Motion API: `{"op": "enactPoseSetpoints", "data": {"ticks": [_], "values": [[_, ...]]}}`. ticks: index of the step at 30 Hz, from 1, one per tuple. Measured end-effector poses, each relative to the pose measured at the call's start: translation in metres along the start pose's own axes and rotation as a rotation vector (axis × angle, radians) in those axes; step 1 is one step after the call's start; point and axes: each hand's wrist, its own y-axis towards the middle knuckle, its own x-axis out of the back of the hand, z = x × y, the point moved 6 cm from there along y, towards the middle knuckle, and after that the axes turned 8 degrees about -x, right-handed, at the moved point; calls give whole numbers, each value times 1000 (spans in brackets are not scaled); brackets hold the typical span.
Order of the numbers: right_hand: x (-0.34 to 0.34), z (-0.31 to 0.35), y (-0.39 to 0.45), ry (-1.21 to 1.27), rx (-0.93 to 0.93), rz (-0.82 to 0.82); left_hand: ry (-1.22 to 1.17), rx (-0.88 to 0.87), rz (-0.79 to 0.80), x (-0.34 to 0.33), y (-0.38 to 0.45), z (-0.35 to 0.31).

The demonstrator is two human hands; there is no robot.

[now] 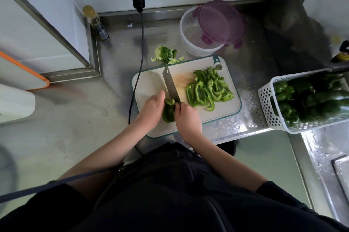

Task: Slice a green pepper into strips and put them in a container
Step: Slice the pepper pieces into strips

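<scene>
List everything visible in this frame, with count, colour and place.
cutting board: one, white with teal rim, counter centre
pepper strips: a pile, green, board's right half
pepper piece: one, green, under the knife
knife: one, steel, on the board
pepper core: one, green, behind the board
container: one, clear, purple lid leaning on it
basket: one, white, holds whole peppers, right
left hand: steadies the pepper piece
right hand: grips the knife

Head camera looks steeply down, close over the cutting board point(151, 84).
</scene>
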Motion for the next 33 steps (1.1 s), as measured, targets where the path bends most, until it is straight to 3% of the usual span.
{"op": "enactPoseSetpoints", "data": {"ticks": [5,13,17,21,28,33], "values": [[9,-2,4,-21,31,32,-47,71,-34,6,1,12],[52,-27,19,5,-27,-130,-252,234,-106,20,24,20],[46,-10,9,90,-5,-95,-185,204,-10,9,31,18],[33,-8,0,168,-14,-23,-143,145,-11,9,23,17],[30,-13,0,50,0,-24,-176,158,0,8,24,21],[32,-8,-4,63,24,-66,-8,68,63,6,26,16]]}}
